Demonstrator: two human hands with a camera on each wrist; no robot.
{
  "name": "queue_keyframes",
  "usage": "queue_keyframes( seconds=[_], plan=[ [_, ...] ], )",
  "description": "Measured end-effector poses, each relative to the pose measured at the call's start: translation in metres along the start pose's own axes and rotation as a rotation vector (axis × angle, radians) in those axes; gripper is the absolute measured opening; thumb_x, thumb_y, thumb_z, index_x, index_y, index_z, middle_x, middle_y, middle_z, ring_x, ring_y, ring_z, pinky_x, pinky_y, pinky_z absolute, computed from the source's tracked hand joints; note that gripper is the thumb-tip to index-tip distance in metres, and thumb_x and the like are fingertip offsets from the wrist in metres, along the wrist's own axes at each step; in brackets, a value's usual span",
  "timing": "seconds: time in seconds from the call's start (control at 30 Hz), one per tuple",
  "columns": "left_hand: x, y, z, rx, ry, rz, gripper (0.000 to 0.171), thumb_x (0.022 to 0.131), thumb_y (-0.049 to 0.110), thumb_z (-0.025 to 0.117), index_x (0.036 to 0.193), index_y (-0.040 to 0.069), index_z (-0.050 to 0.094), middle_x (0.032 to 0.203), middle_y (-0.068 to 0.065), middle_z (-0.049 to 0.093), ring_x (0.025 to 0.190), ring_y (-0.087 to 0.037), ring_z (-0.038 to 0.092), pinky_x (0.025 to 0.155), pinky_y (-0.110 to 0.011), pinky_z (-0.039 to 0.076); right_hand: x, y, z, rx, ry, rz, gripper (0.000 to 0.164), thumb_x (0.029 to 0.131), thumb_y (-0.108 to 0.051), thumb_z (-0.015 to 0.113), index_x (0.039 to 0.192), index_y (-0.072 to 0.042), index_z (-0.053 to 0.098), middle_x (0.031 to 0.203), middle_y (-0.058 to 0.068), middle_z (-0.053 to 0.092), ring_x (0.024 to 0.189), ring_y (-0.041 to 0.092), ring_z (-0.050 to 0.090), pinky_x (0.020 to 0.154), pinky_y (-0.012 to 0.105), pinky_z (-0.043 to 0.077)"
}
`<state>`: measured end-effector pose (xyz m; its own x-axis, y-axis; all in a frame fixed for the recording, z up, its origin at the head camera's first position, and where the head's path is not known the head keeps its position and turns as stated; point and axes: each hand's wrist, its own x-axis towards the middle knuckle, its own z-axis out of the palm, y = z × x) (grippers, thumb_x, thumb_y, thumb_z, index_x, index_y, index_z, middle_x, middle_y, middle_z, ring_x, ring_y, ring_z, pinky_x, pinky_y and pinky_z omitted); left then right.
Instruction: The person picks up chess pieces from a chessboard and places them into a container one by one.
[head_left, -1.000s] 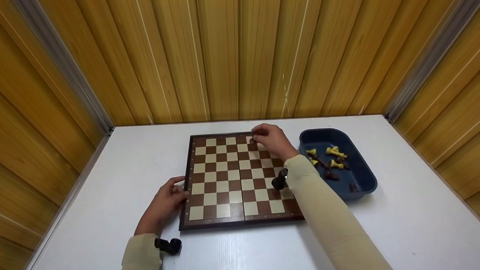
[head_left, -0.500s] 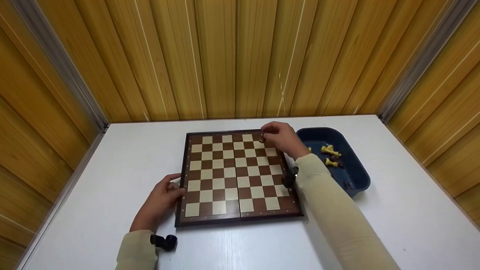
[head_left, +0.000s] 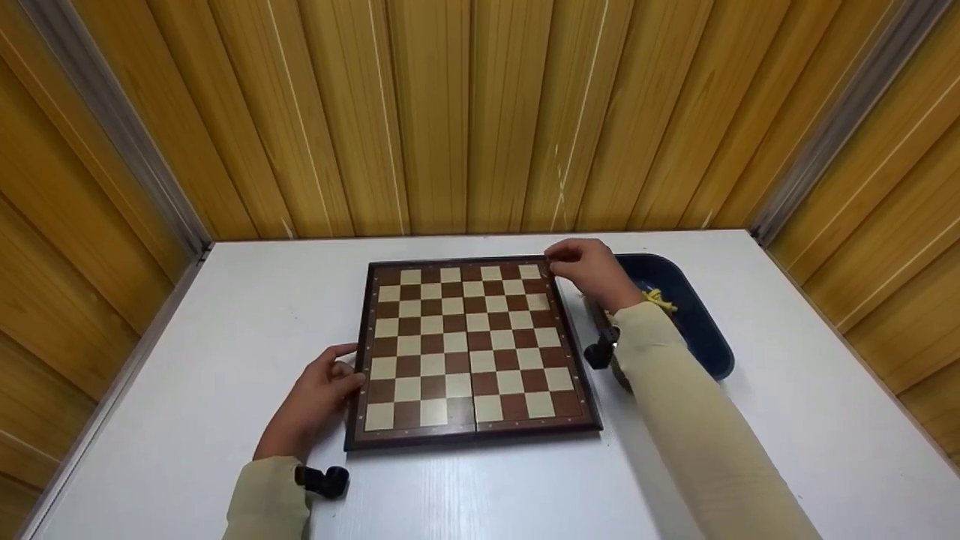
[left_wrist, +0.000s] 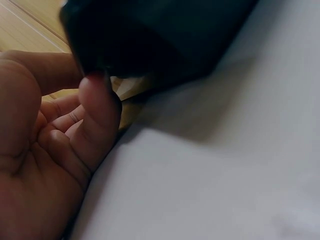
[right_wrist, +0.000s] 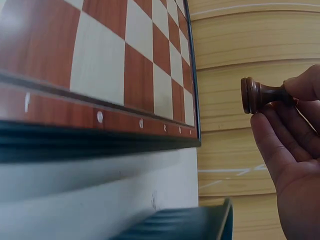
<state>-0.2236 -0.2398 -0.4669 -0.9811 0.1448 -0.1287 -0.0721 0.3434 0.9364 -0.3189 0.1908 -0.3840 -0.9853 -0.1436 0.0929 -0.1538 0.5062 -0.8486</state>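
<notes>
A brown and cream chessboard with a dark frame lies on the table. My left hand holds its left edge, with the thumb and a finger against the frame; in the left wrist view the thumb touches the dark underside. Over the far right corner is my right hand. It pinches a dark brown chess piece by the upper end, between thumb and fingers. The piece's head is hidden, so its kind is unclear. Its round base points away from the palm and looks apart from the board.
Right of the board stands a dark blue tub with yellow chess pieces in it, partly covered by my right forearm. The white table ends at a yellow wood-look wall behind.
My right hand has moved right along the board's far side to the corner, still pinching the piece. The left hand stays on the edge. The head view has shifted slightly.
</notes>
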Motion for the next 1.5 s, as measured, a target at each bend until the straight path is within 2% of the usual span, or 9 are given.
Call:
queue_keyframes(
  seconds=[0.27, 0.5, 0.57, 0.87, 1.27, 1.5],
  plan=[
    [-0.001, 0.001, 0.003, -0.03, -0.011, 0.001, 0.054, 0.093, 0.009, 0.06, 0.143, 0.012, 0.04, 0.09, -0.007, 0.059, 0.073, -0.018, 0.054, 0.062, -0.028, 0.048, -0.006, 0.006, -0.018, -0.011, 0.028, 0.034, 0.027, 0.092, -0.015, 0.059, 0.118, -0.01, 0.066, 0.115, 0.011, 0.067, 0.105, 0.022, 0.062, 0.093, 0.038, 0.046],
    [-0.002, 0.002, 0.005, -0.023, -0.013, 0.01, 0.053, 0.093, 0.009, 0.06, 0.143, 0.012, 0.041, 0.09, -0.008, 0.06, 0.074, -0.017, 0.055, 0.064, -0.028, 0.048, -0.014, 0.012, -0.029, 0.085, 0.046, 0.091, 0.03, 0.093, -0.014, 0.058, 0.122, -0.007, 0.062, 0.117, 0.017, 0.064, 0.104, 0.025, 0.064, 0.097, 0.046, 0.046],
    [-0.002, 0.002, 0.005, -0.028, -0.013, 0.01, 0.053, 0.093, 0.009, 0.06, 0.143, 0.012, 0.041, 0.09, -0.008, 0.06, 0.074, -0.018, 0.056, 0.064, -0.028, 0.048, -0.015, 0.014, -0.033, 0.079, 0.045, 0.101, 0.03, 0.094, -0.014, 0.057, 0.122, -0.006, 0.061, 0.117, 0.016, 0.064, 0.104, 0.025, 0.064, 0.097, 0.046, 0.046],
    [-0.003, 0.005, 0.005, -0.013, -0.013, -0.001, 0.053, 0.093, 0.01, 0.061, 0.143, 0.012, 0.041, 0.091, -0.008, 0.059, 0.075, -0.018, 0.054, 0.065, -0.028, 0.047, -0.019, 0.023, -0.049, -0.104, 0.048, 0.08, 0.031, 0.094, -0.016, 0.057, 0.123, -0.007, 0.063, 0.119, 0.014, 0.063, 0.105, 0.023, 0.062, 0.092, 0.037, 0.048],
    [-0.001, 0.005, 0.005, -0.019, -0.027, 0.0, 0.053, 0.094, 0.011, 0.06, 0.143, 0.012, 0.04, 0.089, -0.006, 0.058, 0.07, -0.017, 0.053, 0.061, -0.028, 0.047, -0.029, 0.03, -0.064, -0.107, 0.062, 0.097, 0.033, 0.093, -0.016, 0.058, 0.124, -0.006, 0.063, 0.124, 0.014, 0.063, 0.108, 0.025, 0.058, 0.093, 0.038, 0.046],
    [-0.001, 0.003, 0.005, -0.007, -0.018, 0.004, 0.053, 0.094, 0.011, 0.06, 0.143, 0.013, 0.041, 0.088, -0.006, 0.058, 0.07, -0.017, 0.053, 0.06, -0.028, 0.047, -0.033, 0.038, -0.075, -0.143, 0.061, 0.119, 0.032, 0.094, -0.017, 0.057, 0.124, -0.006, 0.063, 0.124, 0.015, 0.061, 0.112, 0.027, 0.056, 0.097, 0.044, 0.045]
  ],
)
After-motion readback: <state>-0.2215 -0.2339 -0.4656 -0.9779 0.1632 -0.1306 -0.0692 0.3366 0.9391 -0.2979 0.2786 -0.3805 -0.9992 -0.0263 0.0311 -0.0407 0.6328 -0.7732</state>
